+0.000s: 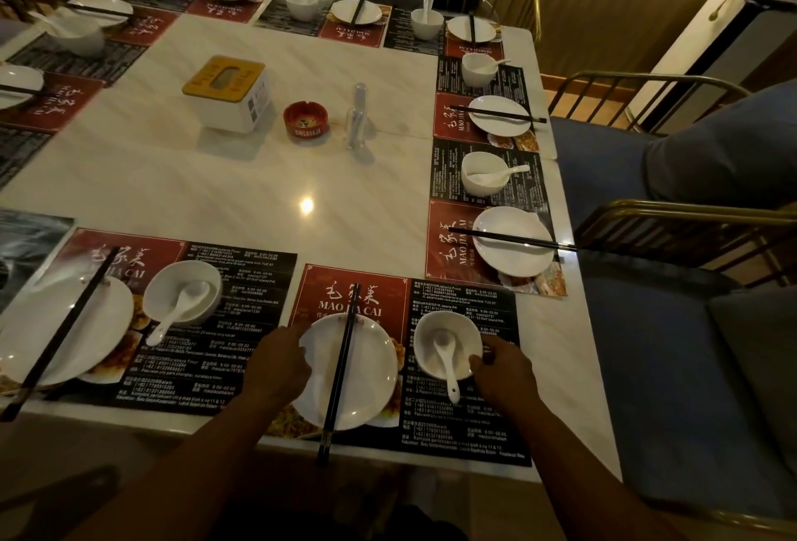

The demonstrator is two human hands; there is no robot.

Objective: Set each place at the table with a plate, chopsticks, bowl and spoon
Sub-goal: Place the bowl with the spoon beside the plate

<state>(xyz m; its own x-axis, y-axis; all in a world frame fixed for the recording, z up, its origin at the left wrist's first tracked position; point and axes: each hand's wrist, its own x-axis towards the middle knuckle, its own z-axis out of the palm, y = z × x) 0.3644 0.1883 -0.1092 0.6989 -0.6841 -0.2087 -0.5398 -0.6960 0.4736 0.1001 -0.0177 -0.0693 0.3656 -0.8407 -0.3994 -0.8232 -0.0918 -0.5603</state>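
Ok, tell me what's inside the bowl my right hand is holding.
A white spoon lies in the bowl, scoop inside, handle over the near rim. The right hand covers its right edge.

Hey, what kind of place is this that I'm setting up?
Most likely a Chinese restaurant: each place has a printed Mao Jia Cai placemat listing branch phone numbers, matching white plates with chopsticks repeat round the table, and a branded ashtray sits mid-table.
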